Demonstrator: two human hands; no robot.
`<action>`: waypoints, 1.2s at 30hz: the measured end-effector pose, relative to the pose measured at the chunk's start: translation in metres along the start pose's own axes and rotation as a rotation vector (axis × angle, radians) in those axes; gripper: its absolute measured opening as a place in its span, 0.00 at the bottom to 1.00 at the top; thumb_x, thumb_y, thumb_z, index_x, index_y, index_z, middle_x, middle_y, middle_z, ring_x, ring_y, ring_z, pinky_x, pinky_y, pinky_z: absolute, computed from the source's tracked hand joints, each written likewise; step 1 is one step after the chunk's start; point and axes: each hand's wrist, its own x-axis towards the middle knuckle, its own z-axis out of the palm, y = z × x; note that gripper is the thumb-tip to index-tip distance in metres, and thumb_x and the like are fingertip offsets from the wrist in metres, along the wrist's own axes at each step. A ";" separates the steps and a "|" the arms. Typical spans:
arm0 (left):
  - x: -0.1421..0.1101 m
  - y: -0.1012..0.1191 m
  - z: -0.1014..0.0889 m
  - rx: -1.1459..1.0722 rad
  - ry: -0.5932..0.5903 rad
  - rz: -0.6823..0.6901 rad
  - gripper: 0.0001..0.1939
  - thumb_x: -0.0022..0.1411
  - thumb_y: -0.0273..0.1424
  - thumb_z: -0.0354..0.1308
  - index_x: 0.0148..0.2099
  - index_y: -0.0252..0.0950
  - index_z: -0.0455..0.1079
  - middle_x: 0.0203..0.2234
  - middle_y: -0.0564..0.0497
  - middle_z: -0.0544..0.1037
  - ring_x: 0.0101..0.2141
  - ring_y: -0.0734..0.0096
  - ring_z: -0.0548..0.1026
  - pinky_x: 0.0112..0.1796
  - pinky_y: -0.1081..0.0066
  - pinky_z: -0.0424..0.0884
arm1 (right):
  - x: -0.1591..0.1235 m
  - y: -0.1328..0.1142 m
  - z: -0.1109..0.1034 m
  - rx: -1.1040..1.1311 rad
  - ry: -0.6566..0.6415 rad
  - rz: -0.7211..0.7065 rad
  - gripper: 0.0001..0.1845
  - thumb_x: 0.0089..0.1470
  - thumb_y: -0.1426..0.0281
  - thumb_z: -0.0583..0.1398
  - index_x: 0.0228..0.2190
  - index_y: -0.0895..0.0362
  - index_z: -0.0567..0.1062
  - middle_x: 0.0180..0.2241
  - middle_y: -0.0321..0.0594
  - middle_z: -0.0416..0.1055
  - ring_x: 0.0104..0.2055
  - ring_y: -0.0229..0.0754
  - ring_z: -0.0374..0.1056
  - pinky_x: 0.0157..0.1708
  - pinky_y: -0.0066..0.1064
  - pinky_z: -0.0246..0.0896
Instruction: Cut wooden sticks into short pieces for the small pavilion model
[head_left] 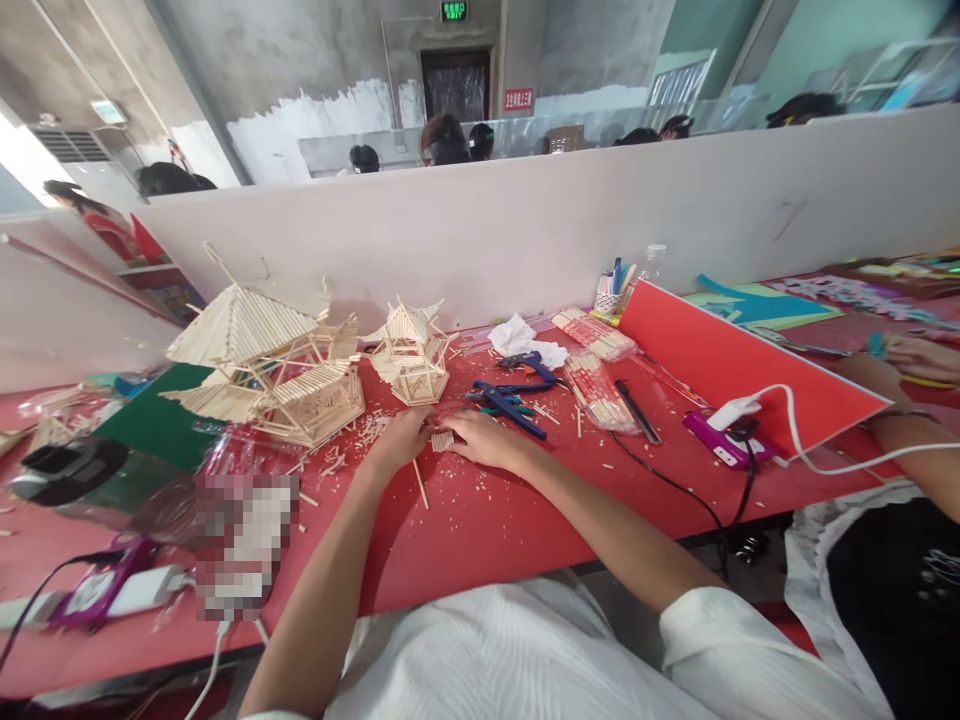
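Note:
My left hand (401, 440) and my right hand (484, 440) rest on the red table (487, 530), fingers pinched together on a small panel of glued wooden sticks (442, 440) between them. A loose wooden stick (421, 484) lies just below the hands. Right behind them stands a small stick-built pavilion (411, 352). A larger stick pavilion (262, 365) stands to the left. Blue-handled cutters (510, 400) lie right of the small pavilion.
Bundles of sticks in plastic (596, 385), a white tissue (521, 338), a pen cup (611, 295), a red board (735, 365), a purple power strip (724, 440) with white plug. Another person's arm (911, 430) at right. Green mat (157, 420) left. White partition (562, 220) behind.

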 end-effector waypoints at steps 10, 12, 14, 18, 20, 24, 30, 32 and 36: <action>-0.016 -0.022 -0.031 0.360 0.094 -0.427 0.15 0.63 0.24 0.50 0.49 0.34 0.72 0.42 0.38 0.80 0.44 0.54 0.79 0.44 0.64 0.72 | -0.001 -0.001 0.000 0.000 0.030 -0.019 0.14 0.57 0.75 0.65 0.46 0.61 0.76 0.47 0.53 0.75 0.52 0.51 0.70 0.54 0.42 0.62; -0.017 -0.022 -0.032 0.393 0.088 -0.449 0.15 0.64 0.24 0.50 0.49 0.34 0.72 0.43 0.37 0.79 0.44 0.53 0.79 0.44 0.62 0.72 | -0.001 -0.001 0.001 0.002 0.027 -0.028 0.13 0.57 0.75 0.64 0.46 0.61 0.76 0.47 0.53 0.75 0.52 0.51 0.70 0.54 0.43 0.61; -0.016 -0.020 -0.031 0.376 0.063 -0.363 0.15 0.64 0.24 0.50 0.50 0.34 0.73 0.44 0.38 0.78 0.46 0.55 0.78 0.47 0.63 0.71 | -0.001 -0.001 0.002 0.009 0.026 -0.033 0.13 0.57 0.75 0.64 0.46 0.61 0.76 0.47 0.53 0.75 0.52 0.51 0.70 0.55 0.43 0.61; -0.012 -0.007 -0.024 0.180 -0.070 0.015 0.15 0.64 0.26 0.55 0.52 0.35 0.73 0.48 0.42 0.77 0.50 0.58 0.75 0.53 0.64 0.69 | -0.002 -0.001 0.001 0.024 0.043 -0.031 0.15 0.57 0.76 0.64 0.47 0.61 0.76 0.48 0.53 0.76 0.53 0.51 0.71 0.54 0.42 0.62; -0.012 0.000 -0.019 0.106 -0.144 0.139 0.18 0.62 0.26 0.58 0.54 0.36 0.72 0.50 0.42 0.76 0.50 0.58 0.75 0.54 0.64 0.68 | -0.002 -0.001 -0.001 0.023 0.041 -0.029 0.15 0.57 0.76 0.64 0.47 0.62 0.75 0.48 0.54 0.76 0.53 0.51 0.71 0.54 0.41 0.62; -0.012 0.008 -0.012 0.069 -0.191 0.167 0.22 0.60 0.26 0.60 0.58 0.34 0.69 0.49 0.39 0.77 0.49 0.55 0.76 0.52 0.61 0.70 | -0.003 -0.002 -0.005 0.016 0.013 -0.017 0.15 0.57 0.75 0.64 0.47 0.62 0.75 0.47 0.53 0.76 0.51 0.51 0.72 0.52 0.39 0.63; -0.012 0.013 -0.008 0.033 -0.156 0.168 0.23 0.60 0.25 0.61 0.58 0.33 0.68 0.52 0.38 0.75 0.53 0.55 0.74 0.55 0.61 0.68 | -0.002 -0.004 -0.007 0.034 0.014 -0.034 0.17 0.58 0.77 0.64 0.49 0.61 0.74 0.47 0.52 0.76 0.52 0.50 0.72 0.51 0.37 0.63; -0.011 0.015 -0.008 0.011 -0.151 0.176 0.23 0.60 0.23 0.60 0.58 0.33 0.68 0.53 0.39 0.75 0.54 0.55 0.74 0.55 0.61 0.68 | -0.002 -0.004 -0.007 0.035 0.017 -0.033 0.16 0.58 0.76 0.63 0.49 0.61 0.74 0.47 0.52 0.77 0.51 0.50 0.72 0.50 0.36 0.63; -0.011 0.016 -0.008 -0.010 -0.148 0.176 0.24 0.59 0.21 0.59 0.58 0.34 0.68 0.53 0.39 0.76 0.54 0.55 0.74 0.56 0.61 0.68 | -0.002 -0.003 -0.006 0.041 0.022 -0.031 0.14 0.60 0.74 0.63 0.48 0.60 0.74 0.47 0.51 0.76 0.50 0.50 0.73 0.50 0.37 0.63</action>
